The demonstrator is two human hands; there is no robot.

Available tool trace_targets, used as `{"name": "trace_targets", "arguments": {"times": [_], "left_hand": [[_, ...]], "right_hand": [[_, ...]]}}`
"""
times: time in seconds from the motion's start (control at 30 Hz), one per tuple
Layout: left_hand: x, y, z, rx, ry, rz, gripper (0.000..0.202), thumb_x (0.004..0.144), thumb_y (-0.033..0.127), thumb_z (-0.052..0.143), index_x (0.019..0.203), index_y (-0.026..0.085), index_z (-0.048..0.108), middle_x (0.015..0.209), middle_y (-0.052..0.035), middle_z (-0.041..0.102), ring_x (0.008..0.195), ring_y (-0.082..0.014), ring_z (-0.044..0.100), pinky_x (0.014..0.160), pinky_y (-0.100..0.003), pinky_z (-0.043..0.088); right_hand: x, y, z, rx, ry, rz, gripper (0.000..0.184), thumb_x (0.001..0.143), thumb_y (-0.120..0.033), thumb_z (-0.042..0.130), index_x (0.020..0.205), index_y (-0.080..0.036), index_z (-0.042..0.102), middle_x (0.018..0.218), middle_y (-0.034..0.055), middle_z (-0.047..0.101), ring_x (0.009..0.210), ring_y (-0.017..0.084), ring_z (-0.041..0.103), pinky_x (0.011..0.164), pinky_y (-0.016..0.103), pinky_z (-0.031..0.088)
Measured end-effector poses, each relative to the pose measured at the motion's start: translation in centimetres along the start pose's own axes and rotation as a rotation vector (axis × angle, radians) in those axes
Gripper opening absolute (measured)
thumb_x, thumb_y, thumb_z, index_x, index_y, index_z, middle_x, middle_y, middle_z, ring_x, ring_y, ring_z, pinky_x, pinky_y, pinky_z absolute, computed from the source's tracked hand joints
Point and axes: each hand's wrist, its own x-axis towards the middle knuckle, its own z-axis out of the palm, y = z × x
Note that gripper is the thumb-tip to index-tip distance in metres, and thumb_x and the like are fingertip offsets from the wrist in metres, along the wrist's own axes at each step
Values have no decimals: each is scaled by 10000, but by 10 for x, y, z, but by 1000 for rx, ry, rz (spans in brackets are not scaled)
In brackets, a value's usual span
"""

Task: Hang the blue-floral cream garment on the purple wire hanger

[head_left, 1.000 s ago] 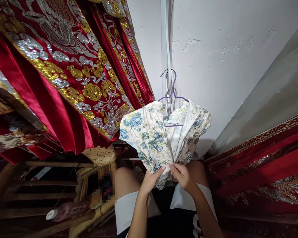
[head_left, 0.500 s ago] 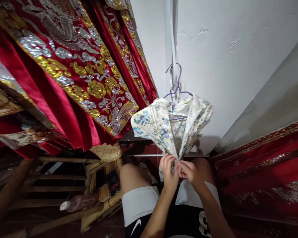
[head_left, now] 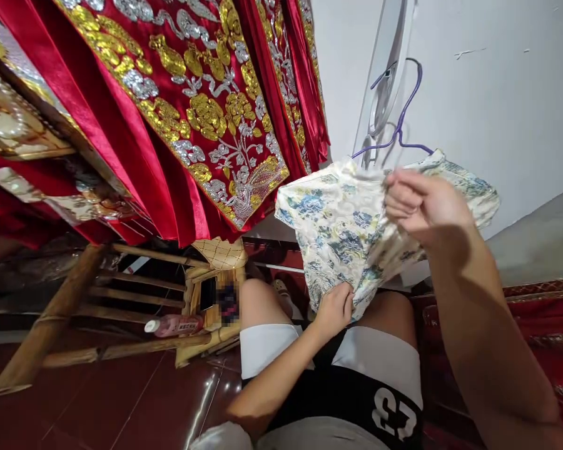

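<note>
A white floral shirt (head_left: 338, 212) with blue and yellow blooms hangs on a purple clothes hanger (head_left: 398, 128) in front of me. My left hand (head_left: 335, 309) is closed round the bottom of the shirt, just above my lap. Higher up, my right hand (head_left: 425, 203) pinches near the neckline, its fingers curled and slightly blurred. The right hand and forearm cover part of the shirt's right front. Above the shirt, the hanger's hook reaches toward a pale strap (head_left: 389, 69) against the wall.
Red cloth (head_left: 201, 112) with gold and silver sequin embroidery hangs at the left. Below it are a bamboo frame (head_left: 68, 312) and a pink bottle with a white cap (head_left: 176, 326). A white wall (head_left: 488, 94) rises behind; more red fabric (head_left: 530, 319) lies at the right.
Both hands were together low on the shirt front. My right hand has risen to the neckline, while the left stays low. The shirt's open front is now drawn closed, and the view has shifted.
</note>
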Motion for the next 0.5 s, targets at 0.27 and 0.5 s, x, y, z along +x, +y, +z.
{"name": "trace_targets", "arguments": {"times": [0.27, 0.5], "left_hand": [[78, 72, -93, -191, 391, 233, 304, 1052, 343, 375, 1278, 194, 513, 1039, -71, 658, 886, -160, 633, 845, -298, 501], [136, 145, -144, -11, 240, 584, 278, 1032, 245, 409, 1158, 231, 656, 1114, -61, 719, 1044, -155, 664, 941, -303, 520]], "right_hand": [[-30, 10, 44, -126, 137, -188, 284, 930, -426, 620, 806, -174, 661, 482, -46, 425, 433, 75, 309, 441, 252, 205], [-39, 8, 44, -168, 205, -233, 325, 914, -382, 643, 651, -194, 604, 474, -29, 423, 453, 90, 312, 458, 268, 226]]}}
